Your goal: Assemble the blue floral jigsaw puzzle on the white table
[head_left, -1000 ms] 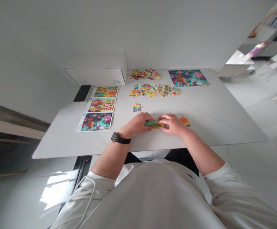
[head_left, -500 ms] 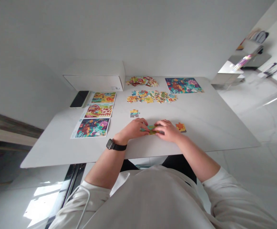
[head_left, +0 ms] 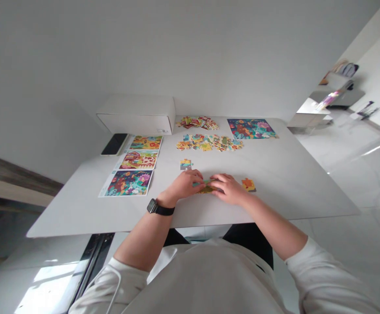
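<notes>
My left hand and my right hand meet at the near middle of the white table. Their curled fingers press from both sides on a small cluster of green and yellow puzzle pieces lying flat between them. A black watch sits on my left wrist. An orange piece lies just right of my right hand, and a small joined bit lies beyond my left hand.
Two heaps of loose pieces lie farther back, with a finished colourful puzzle to their right. Three picture cards line the left side, next to a black phone and a white box.
The hands stay together on the same pieces, the fingers shifting slightly. The view has tilted, so everything sits a little lower in the picture.
</notes>
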{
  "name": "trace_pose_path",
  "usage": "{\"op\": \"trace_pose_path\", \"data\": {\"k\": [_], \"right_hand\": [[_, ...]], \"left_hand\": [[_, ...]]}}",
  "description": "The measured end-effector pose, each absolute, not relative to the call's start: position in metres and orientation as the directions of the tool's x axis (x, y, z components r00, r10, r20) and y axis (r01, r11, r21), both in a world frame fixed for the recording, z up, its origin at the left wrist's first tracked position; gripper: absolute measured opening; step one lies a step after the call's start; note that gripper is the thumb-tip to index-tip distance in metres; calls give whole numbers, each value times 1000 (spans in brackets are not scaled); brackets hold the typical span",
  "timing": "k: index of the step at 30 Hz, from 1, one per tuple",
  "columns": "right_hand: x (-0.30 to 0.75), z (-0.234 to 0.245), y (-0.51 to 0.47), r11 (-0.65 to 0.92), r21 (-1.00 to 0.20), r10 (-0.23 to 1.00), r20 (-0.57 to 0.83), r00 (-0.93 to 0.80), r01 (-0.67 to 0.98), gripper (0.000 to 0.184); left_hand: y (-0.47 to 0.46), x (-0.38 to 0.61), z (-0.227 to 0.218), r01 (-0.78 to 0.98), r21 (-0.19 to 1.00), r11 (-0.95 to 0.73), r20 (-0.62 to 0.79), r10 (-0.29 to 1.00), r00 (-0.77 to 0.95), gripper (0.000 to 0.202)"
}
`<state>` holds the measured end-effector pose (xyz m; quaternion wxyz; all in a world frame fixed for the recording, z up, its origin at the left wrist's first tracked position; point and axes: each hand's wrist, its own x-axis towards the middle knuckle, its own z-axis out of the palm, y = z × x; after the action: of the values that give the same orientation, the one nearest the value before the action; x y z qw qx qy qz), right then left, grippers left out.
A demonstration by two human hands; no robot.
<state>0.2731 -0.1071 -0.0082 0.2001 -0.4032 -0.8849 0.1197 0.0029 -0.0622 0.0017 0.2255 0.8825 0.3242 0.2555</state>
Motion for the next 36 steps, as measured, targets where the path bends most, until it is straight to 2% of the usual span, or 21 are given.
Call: {"op": "trace_pose_path", "data": {"k": [3,5,7,9,12,14,17,23,31,36], "right_hand": [[282,1,-97,631,-411,774,270,-573,658,40],[291,8,-87,621,-412,783,283,-555,667,39],[302,15,-76,609,-391,793,289,-536,690,28],[312,21,-64,587,-361,809,280,-516,724,15],[323,25,-46,533,-316,844,269,-465,785,36],[328,27,-33,490,-299,865,284,-414,818,40],[329,26,-12,457,-300,878,305,-369,838,24],[311,23,24,443,-257,893,214,-396,859,21],[257,26,70,424,-110,905,90,-416,899,42],[240,18,85,410,-112,912,28,-410,905,47]], "left_hand": [[-63,6,7,491,628,-603,357,785,507,20],[-63,7,10,508,687,-520,374,852,366,18],[-64,6,14,497,752,-433,373,901,220,22],[-66,5,18,460,815,-353,355,931,85,35],[-71,5,24,405,867,-291,329,944,-26,54],[-74,6,26,388,879,-277,322,945,-53,60],[-73,9,25,369,889,-270,322,943,-88,59],[-69,10,19,277,922,-272,321,935,-149,39],[-61,9,11,174,935,-308,341,916,-211,40],[-63,11,10,138,940,-312,333,926,-178,41]]}}
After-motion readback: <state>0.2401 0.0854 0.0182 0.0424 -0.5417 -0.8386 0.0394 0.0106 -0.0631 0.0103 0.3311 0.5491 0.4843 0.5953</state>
